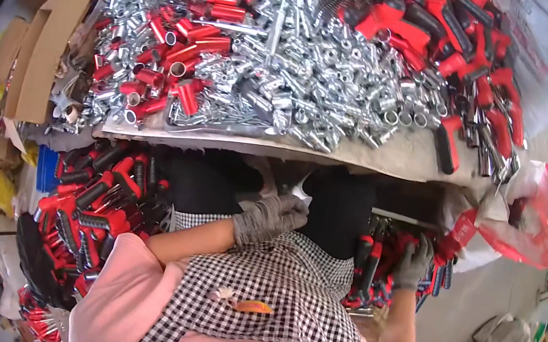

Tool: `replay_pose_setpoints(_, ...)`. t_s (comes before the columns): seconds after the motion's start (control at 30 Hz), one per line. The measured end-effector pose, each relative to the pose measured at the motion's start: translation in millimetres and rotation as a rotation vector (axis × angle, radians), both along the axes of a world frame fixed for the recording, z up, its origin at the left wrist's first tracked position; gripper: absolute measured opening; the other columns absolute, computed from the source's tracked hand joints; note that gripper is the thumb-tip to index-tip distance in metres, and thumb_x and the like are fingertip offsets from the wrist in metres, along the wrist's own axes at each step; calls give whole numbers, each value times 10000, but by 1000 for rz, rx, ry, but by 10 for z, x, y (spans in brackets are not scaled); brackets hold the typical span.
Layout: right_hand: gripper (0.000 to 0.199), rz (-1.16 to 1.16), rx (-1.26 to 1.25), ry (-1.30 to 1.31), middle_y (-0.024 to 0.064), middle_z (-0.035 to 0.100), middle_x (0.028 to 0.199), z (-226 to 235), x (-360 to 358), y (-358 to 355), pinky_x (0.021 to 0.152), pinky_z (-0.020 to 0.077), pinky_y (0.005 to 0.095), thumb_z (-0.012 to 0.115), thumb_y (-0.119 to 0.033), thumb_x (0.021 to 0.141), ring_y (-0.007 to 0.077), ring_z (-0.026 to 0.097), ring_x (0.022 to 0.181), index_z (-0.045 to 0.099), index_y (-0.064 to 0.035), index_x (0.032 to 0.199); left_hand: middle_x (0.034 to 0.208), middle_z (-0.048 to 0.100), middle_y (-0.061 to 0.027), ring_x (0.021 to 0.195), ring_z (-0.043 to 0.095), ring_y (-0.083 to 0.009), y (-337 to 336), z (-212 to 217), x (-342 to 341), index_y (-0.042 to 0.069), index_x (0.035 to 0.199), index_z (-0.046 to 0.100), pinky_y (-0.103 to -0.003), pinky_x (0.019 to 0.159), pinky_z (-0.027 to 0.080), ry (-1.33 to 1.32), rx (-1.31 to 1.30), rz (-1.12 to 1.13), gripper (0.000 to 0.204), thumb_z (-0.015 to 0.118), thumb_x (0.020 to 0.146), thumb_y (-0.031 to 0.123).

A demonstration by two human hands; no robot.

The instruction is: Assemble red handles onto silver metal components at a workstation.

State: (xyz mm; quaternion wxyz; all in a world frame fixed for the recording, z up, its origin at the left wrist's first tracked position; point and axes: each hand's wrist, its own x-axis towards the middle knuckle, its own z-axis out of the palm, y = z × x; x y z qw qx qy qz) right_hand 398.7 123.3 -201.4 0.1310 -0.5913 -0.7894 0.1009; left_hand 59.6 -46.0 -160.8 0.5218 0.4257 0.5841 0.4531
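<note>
My left hand [271, 220], in a grey glove, is over my lap with its fingers curled and pressed together. Its palm side is hidden, so whatever it may hold does not show. At my right side my right hand [413, 263], also gloved in grey, reaches down to a pile of tools with red and black grips [370, 263]. Its visible fingers are apart, with red parts showing around them; no grasped tool can be made out. A black-and-white checked apron [248, 279] covers my lap.
On the worktable [221, 139] ahead lie heaped silver metal fittings [334, 72], red sleeves [201, 43] and red-black handles [444, 18]. More red-black tools [97, 207] are piled at my left. Cardboard [54, 54] stands far left; a red-and-clear plastic bag [534, 222] hangs at right.
</note>
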Motion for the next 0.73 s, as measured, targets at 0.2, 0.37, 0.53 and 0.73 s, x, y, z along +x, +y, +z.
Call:
replay_pose_setpoints(0.2,544,544,17,-276,203,448,1343,314,-797,-644,1111,175,561,565,-213,773,361,352,1304,493,-70,1292,857,628,-73,755,596,-149,159,289,67,27,1021,621,-292,694,489,24,2,-57,221,629,864,184)
replay_pose_setpoints(0.37,602,58,-143,-525,224,366,1402,339,-389,-401,1099,107,621,562,-349,741,388,261,1349,512,-87,1281,965,640,-83,906,618,-180,105,372,-23,24,1080,602,-299,793,493,195,-63,-121,245,599,881,166)
replay_pose_setpoints(0.53,611,19,9,-564,67,431,1405,-28,394,-298,1073,100,658,564,-452,760,353,274,1361,548,-90,1253,999,627,-51,919,576,-147,65,254,-100,24,1089,595,-296,837,473,21,-210,-127,266,613,881,189)
replay_pose_setpoints(0.73,714,133,115,-611,160,378,1424,-258,349,-183,1136,95,537,521,-471,828,381,249,1370,345,-119,1423,925,632,-123,868,625,-272,41,281,-70,65,1030,613,-342,782,485,398,82,-95,221,628,865,211)
